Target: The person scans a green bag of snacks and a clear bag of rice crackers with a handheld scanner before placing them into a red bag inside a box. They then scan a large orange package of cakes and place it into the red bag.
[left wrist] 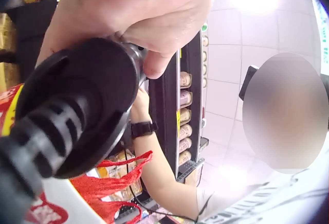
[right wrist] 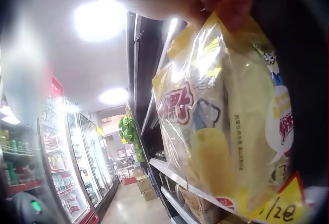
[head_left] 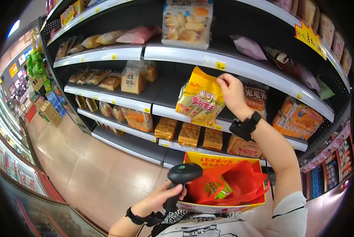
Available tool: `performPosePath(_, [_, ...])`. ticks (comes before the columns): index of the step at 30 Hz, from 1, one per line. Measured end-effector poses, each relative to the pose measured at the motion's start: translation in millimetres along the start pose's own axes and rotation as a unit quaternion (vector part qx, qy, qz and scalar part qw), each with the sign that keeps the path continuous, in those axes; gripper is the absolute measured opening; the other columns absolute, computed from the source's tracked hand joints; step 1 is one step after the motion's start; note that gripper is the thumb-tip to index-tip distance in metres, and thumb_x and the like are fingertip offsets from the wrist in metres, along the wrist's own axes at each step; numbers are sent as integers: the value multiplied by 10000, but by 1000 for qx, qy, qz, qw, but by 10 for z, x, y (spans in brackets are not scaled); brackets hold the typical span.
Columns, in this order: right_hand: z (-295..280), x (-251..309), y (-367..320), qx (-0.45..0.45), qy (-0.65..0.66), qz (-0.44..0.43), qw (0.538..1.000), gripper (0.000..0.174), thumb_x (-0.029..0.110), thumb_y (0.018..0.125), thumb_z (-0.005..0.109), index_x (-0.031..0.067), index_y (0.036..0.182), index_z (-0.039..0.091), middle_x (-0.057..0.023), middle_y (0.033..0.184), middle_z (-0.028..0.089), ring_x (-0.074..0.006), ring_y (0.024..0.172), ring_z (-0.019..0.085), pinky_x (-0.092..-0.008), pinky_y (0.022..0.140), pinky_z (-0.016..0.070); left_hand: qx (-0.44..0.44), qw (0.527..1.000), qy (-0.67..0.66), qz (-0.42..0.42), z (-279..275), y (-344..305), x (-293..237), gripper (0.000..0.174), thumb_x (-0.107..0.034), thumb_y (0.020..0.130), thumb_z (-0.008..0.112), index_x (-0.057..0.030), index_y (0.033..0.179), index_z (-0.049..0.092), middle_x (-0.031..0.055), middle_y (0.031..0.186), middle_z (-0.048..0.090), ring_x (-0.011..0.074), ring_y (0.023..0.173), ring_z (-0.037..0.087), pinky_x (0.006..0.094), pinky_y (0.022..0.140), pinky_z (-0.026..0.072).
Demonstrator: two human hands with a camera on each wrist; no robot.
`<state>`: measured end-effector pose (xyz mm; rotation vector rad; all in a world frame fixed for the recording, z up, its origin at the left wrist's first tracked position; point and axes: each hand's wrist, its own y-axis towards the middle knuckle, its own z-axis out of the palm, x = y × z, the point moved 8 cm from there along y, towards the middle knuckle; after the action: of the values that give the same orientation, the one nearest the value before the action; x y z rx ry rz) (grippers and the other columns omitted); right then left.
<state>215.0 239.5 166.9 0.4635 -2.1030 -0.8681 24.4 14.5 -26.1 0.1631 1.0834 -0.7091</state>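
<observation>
A yellow snack bag [head_left: 202,98] hangs upright in front of the shelves, its top corner pinched by the right hand [head_left: 233,93]. In the right wrist view the fingers of the right hand [right wrist: 221,0] grip the top edge of the clear and yellow bag [right wrist: 216,116]. Low in the head view, the left hand [head_left: 163,197] grips the handle of a black handheld scanner [head_left: 184,173]. The left wrist view shows the left hand [left wrist: 133,13] around the scanner [left wrist: 87,100], with its ribbed cable end close to the camera.
A yellow and red box [head_left: 240,208] with a red plastic bag [head_left: 248,181] and a green packet [head_left: 220,189] inside is at the body. Shelves [head_left: 121,53] of packaged bread stand ahead. Fridges [head_left: 17,158] line the left aisle. A person, blurred, shows in the left wrist view.
</observation>
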Motion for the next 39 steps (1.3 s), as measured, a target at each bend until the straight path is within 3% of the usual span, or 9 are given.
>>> performPosePath(2, [182,-114,75,-21,14,15,1000,177,173,826,551,14,835,627,-169,741,620,-324,708,610,-360,634,457,15,1000,-1,2,24,6,-5,392,-318,908,529,-42,1182,478,-5,856,503,79,799,460,215,728,379])
performPosePath(5, [461,-300,265,-34,-25,13,999,182,183,833,545,22,869,624,-175,801,625,-361,751,598,-401,662,460,28,1000,-14,-1,-52,10,41,509,-351,877,567,-3,1227,442,50,943,546,109,825,515,247,757,426])
performPosePath(8, [614,-218,434,-108,-107,-54,987,220,173,842,559,-18,947,591,-206,894,620,-371,833,589,-394,729,455,29,999,-17,-1,-80,4,57,482,-356,873,573,-16,1195,456,49,946,539,111,836,510,244,758,423])
performPosePath(10, [849,-393,564,-46,-130,77,987,278,213,843,561,-5,1015,570,-236,1006,585,-412,958,535,-444,801,430,5,999,-34,-27,-108,-17,94,336,-312,899,552,-27,1071,502,7,878,522,78,811,483,216,723,410])
performPosePath(14, [1265,-284,746,-81,-181,-98,975,260,207,854,498,3,979,599,-205,1008,591,-382,976,536,-443,842,414,-2,999,-30,-42,-182,-10,112,329,-314,896,559,-26,1046,508,10,894,524,79,815,487,214,730,412])
performPosePath(21, [1517,-212,846,-62,-143,-104,982,243,175,830,521,-3,976,600,-200,977,598,-385,937,548,-449,822,423,2,997,-68,-40,-251,1,88,333,-279,909,539,-28,1117,471,17,906,500,98,831,467,226,745,395])
performPosePath(27, [1520,-29,833,-10,-176,-113,978,288,225,851,538,1,1027,585,-201,977,604,-377,922,567,-430,806,447,10,997,-73,-37,-261,35,77,363,-287,907,539,-25,1147,468,21,921,504,106,840,470,240,764,398])
performPosePath(33, [1448,25,731,65,-153,-44,985,390,291,788,619,-8,1034,575,-193,1020,592,-358,981,551,-431,840,429,12,997,-61,-38,-281,67,91,503,-304,881,569,6,1248,421,67,1000,551,146,917,536,271,811,434])
performPosePath(39, [1449,-101,669,137,-84,25,987,657,408,701,697,-27,1150,497,-210,1122,555,-322,1074,526,-369,912,416,12,997,-66,-37,-279,93,110,511,-315,879,570,5,1248,421,56,965,545,155,920,538,266,803,428])
